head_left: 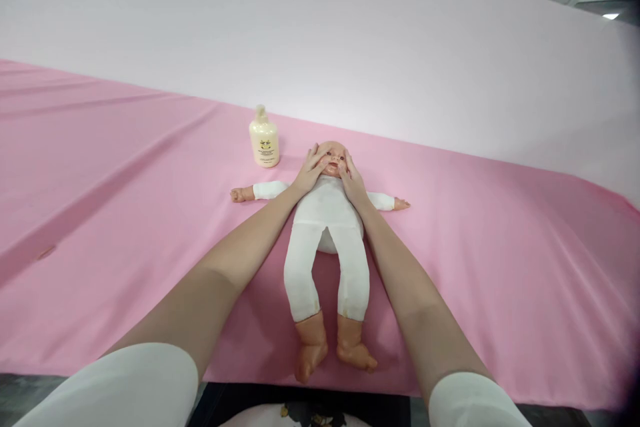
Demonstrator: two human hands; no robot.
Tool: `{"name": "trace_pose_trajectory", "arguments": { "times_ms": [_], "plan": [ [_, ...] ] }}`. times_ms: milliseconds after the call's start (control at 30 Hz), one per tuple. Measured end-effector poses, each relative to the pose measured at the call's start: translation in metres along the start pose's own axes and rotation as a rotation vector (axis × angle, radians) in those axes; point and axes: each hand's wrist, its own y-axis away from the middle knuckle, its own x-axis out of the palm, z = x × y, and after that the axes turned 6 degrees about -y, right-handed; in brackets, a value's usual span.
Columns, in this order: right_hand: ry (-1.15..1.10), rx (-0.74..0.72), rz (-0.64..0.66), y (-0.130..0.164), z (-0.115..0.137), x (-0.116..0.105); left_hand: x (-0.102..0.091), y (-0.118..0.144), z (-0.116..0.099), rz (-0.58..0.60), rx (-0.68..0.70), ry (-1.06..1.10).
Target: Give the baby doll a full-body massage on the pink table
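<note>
A baby doll [327, 203] with a white cloth body lies on its back, its head away from me and its feet toward me. My left hand [310, 172] rests on the left side of the doll's head, fingers stretched out over the cheek. On the opposite cheek lies my right hand [353, 180], its fingers extended too. Both palms hide the sides of the doll's head. The doll's arms stretch out sideways, passing beyond my wrists.
A cream pump bottle [265, 139] with a dark label stands upright to the left of the doll's head. Pink cloth [150, 227] with some folds covers the table. Behind it rises a white wall panel [310, 40].
</note>
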Motion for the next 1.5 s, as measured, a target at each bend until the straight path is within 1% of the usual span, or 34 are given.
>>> {"name": "trace_pose_trajectory", "arguments": {
  "times_ms": [67,133,200,400,533,600,667,733,833,933,1000,1100,1133,1200,1267,1333,1400,1467,1500],
  "plan": [
    [0.027,0.071,-0.038,0.0,0.0,0.0,0.001,-0.001,0.003,-0.005,0.01,-0.027],
    [0.054,0.14,-0.068,-0.001,0.0,0.0,0.003,-0.001,0.007,-0.026,-0.009,-0.022],
    [0.059,0.16,-0.078,-0.001,0.001,0.0,0.005,-0.001,0.01,-0.053,-0.044,-0.017],
    [0.005,0.089,-0.072,0.0,0.002,0.002,0.006,-0.003,0.014,-0.049,-0.076,0.058],
    [0.007,0.061,-0.071,0.0,0.001,0.002,0.007,-0.006,0.019,-0.045,-0.139,0.158],
    [0.005,0.007,-0.058,0.0,0.0,0.002,0.007,-0.007,0.021,-0.036,-0.164,0.197],
    [0.012,-0.061,-0.031,-0.001,-0.001,0.002,0.007,-0.007,0.022,-0.024,-0.154,0.218],
    [0.036,-0.098,-0.007,-0.002,-0.003,0.002,0.006,-0.007,0.022,-0.009,-0.114,0.23],
    [0.057,-0.101,-0.001,-0.003,-0.006,0.001,0.005,-0.007,0.021,0.003,-0.081,0.241],
    [0.04,-0.108,0.001,-0.003,-0.008,0.001,0.005,-0.007,0.017,0.005,-0.101,0.235],
    [0.024,-0.071,-0.011,-0.004,-0.01,0.002,0.005,-0.005,0.013,0.009,-0.11,0.216],
    [0.025,0.024,-0.037,-0.004,-0.01,0.002,0.004,-0.001,0.004,0.021,-0.095,0.15],
    [0.042,0.038,-0.039,-0.004,-0.009,0.001,0.003,0.0,0.0,0.028,-0.09,0.126],
    [0.106,0.012,-0.036,-0.004,-0.007,-0.001,0.002,0.002,-0.008,0.049,-0.093,0.081],
    [0.204,-0.05,-0.04,-0.004,-0.004,-0.004,-0.002,0.001,-0.017,0.052,-0.113,0.062],
    [0.317,-0.113,-0.048,-0.003,0.002,-0.005,-0.01,-0.003,-0.028,0.017,-0.148,0.104],
    [0.418,-0.177,-0.042,0.001,0.011,-0.001,-0.025,-0.01,-0.037,-0.032,-0.205,0.23],
    [0.497,-0.251,-0.003,0.007,0.021,0.008,-0.044,-0.018,-0.046,-0.057,-0.273,0.418],
    [0.526,-0.289,0.029,0.011,0.028,0.013,-0.056,-0.022,-0.049,-0.092,-0.288,0.509]
  ]
}}
